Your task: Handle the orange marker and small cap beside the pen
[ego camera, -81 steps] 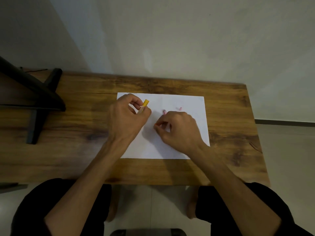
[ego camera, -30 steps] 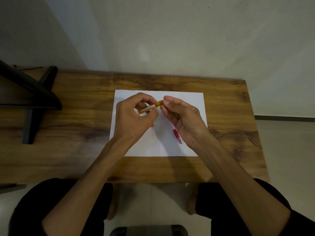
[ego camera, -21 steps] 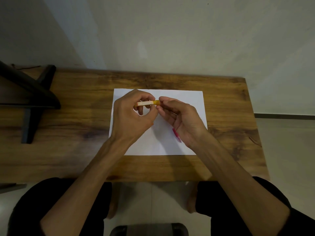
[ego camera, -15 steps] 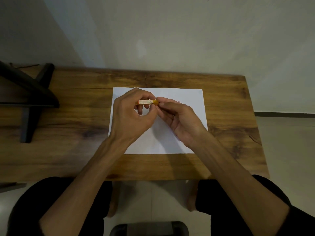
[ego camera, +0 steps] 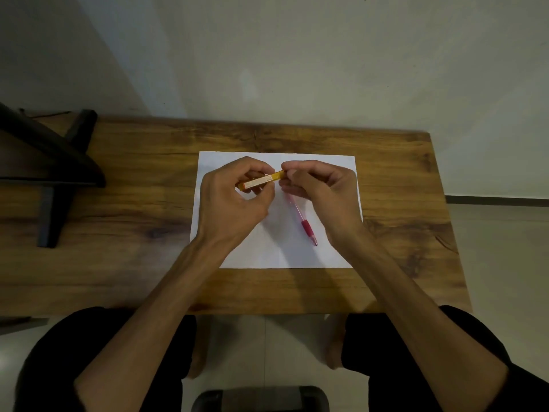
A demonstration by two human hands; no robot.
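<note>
The brown wooden worktop (ego camera: 118,203) has a white paper (ego camera: 279,251) on it; both hands are over the paper. The left hand (ego camera: 234,203) holds a yellow marker (ego camera: 261,180); the right hand (ego camera: 320,191) pinches its end; a pink pen (ego camera: 304,224) pokes out below that hand

Both hands are up over a white sheet of paper (ego camera: 276,251) on a wooden table (ego camera: 124,233). The left hand (ego camera: 234,203) grips a small yellow marker (ego camera: 261,180), held roughly level, and the right hand (ego camera: 320,188) pinches its yellow end. A red pen (ego camera: 304,224) sits under the right hand, tip pointing toward the near edge; can't tell if it's tucked in the fingers. A black stand (ego camera: 50,162) is off to the left.
</note>
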